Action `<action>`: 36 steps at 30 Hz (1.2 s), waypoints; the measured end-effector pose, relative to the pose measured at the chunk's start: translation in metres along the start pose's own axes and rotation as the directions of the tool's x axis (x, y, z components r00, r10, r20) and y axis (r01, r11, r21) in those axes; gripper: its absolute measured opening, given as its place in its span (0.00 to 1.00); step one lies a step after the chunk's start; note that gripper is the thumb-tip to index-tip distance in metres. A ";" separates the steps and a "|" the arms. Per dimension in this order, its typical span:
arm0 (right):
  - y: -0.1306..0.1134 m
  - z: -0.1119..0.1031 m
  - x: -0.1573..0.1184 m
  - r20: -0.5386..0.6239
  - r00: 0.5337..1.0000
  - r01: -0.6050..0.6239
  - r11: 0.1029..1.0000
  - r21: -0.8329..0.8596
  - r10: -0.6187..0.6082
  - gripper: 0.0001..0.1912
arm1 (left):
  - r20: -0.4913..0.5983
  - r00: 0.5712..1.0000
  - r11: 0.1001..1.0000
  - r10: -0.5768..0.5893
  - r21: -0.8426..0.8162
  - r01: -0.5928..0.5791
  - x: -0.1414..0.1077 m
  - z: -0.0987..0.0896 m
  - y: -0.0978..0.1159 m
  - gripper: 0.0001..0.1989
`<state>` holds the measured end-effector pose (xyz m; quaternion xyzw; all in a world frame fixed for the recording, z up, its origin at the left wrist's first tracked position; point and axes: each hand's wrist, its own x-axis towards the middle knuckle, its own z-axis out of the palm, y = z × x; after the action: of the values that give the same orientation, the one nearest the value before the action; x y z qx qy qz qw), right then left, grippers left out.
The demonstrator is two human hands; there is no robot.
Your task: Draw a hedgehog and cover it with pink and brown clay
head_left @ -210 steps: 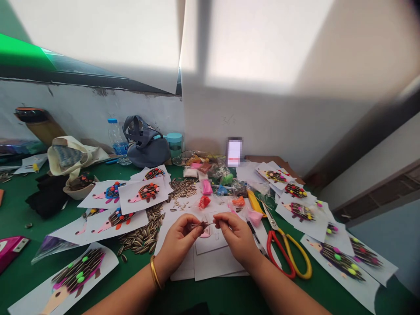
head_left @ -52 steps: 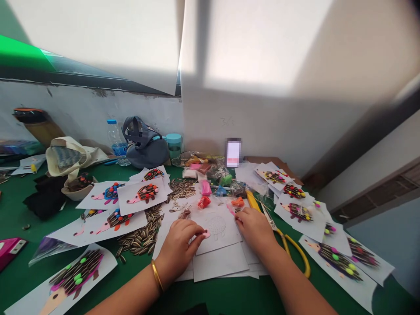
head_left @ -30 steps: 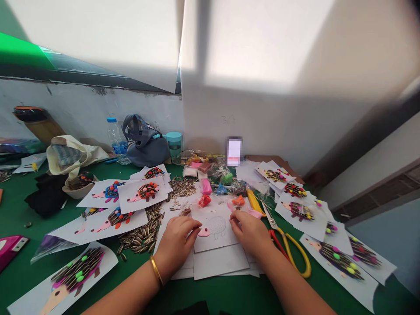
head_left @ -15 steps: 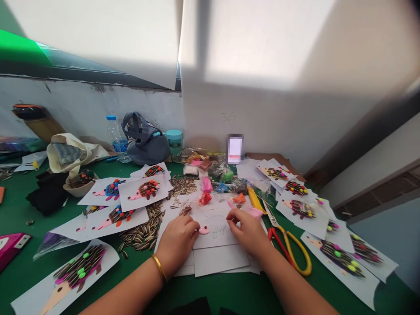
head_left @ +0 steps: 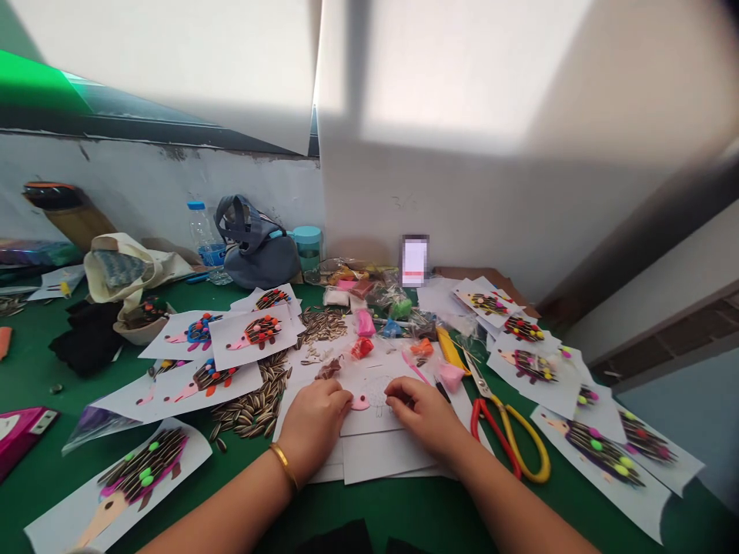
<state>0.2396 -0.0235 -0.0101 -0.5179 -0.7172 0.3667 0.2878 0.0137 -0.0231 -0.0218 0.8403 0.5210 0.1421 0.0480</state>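
A sheet of white paper (head_left: 361, 442) lies in front of me with a pencil-drawn hedgehog body (head_left: 378, 388) on it. A flat pink clay head (head_left: 361, 402) with a dark dot is stuck at the drawing's left end. My left hand (head_left: 317, 415) rests on the paper, its fingers closed on the left, snout end of the pink clay. My right hand (head_left: 424, 412) hovers over the right part of the drawing, thumb and fingers pinched together. Whatever may be between those fingertips is too small to make out.
Sunflower seeds (head_left: 251, 404) are heaped left of the paper. Scissors (head_left: 499, 412) with red and yellow handles lie at the right. Bags of coloured clay (head_left: 363, 323) sit behind. Finished hedgehog pictures (head_left: 248, 335) spread on both sides. A phone (head_left: 414, 261) leans against the wall.
My right hand has moved left over the pencil drawing, uncovering a dark pen-like stick and pink clay on its right. My left hand stays at the pink clay head.
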 end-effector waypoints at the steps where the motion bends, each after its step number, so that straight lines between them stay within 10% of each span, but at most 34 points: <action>1: 0.000 0.000 0.000 0.000 1.000 -0.001 1.000 0.000 0.001 0.07 | 0.006 1.000 1.000 0.001 0.002 -0.001 -0.001 0.000 0.000 0.08; 36: 0.004 0.003 0.001 0.009 1.000 -0.022 0.999 -0.043 0.022 0.06 | 0.088 0.989 0.974 -0.122 -0.181 0.136 0.000 -0.014 -0.003 0.08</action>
<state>0.2392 -0.0219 -0.0153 -0.5300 -0.7207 0.3568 0.2691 0.0070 -0.0223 -0.0094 0.8012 0.5567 0.1547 0.1555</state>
